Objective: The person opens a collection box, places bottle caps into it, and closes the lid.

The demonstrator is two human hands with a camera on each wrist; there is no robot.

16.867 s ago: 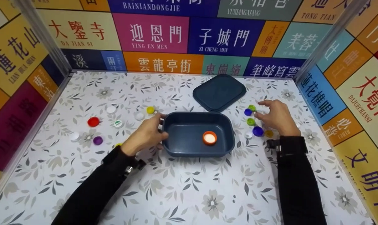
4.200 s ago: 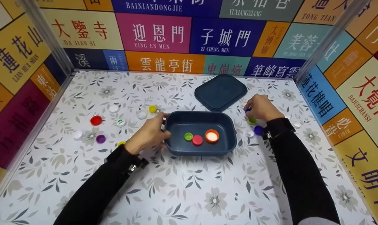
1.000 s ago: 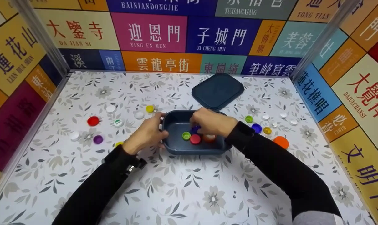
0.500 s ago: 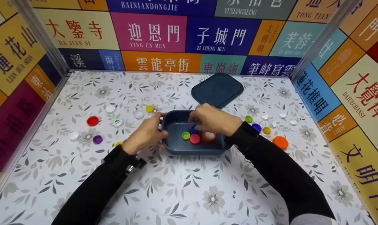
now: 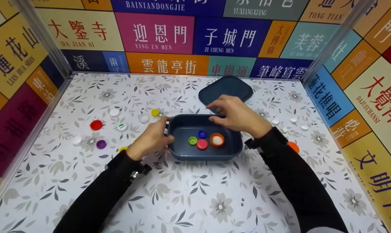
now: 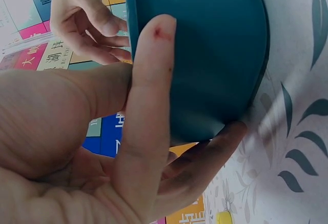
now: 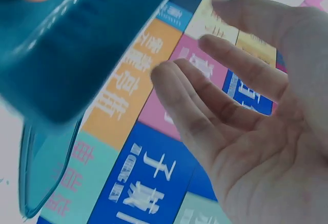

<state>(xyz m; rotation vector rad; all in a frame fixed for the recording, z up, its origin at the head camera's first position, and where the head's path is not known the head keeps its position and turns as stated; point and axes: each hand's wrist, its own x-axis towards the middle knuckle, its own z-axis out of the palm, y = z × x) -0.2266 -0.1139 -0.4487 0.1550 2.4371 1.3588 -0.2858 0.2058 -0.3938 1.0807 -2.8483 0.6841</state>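
Observation:
A dark blue plastic box [image 5: 182, 157] stands mid-table. My left hand [image 5: 154, 136] holds its left end; in the left wrist view a finger [image 6: 148, 90] lies along the box wall [image 6: 220, 55]. Inside the box are a green bottle cap [image 5: 192, 140], a pinkish-red cap [image 5: 202, 144], a blue cap [image 5: 202, 134] and an orange cap [image 5: 217, 139] with a white inside. Above the box's back right edge hovers my right hand [image 5: 239, 115], its fingers spread and holding nothing. The right wrist view shows the empty fingers [image 7: 174, 88] beside the box.
Behind the box lies its dark blue lid [image 5: 228, 85], partly covered by my right hand. Left are loose caps: red [image 5: 96, 125], purple [image 5: 101, 144], yellow [image 5: 155, 112], several white. Right are white caps [image 5: 293, 119] and an orange cap [image 5: 293, 147], partly hidden by the sleeve.
Over the longer span, green, pinkish-red and blue caps joined the orange one in the box. Just now my right hand let go of the blue cap and rose to the right. Left hand stays put.

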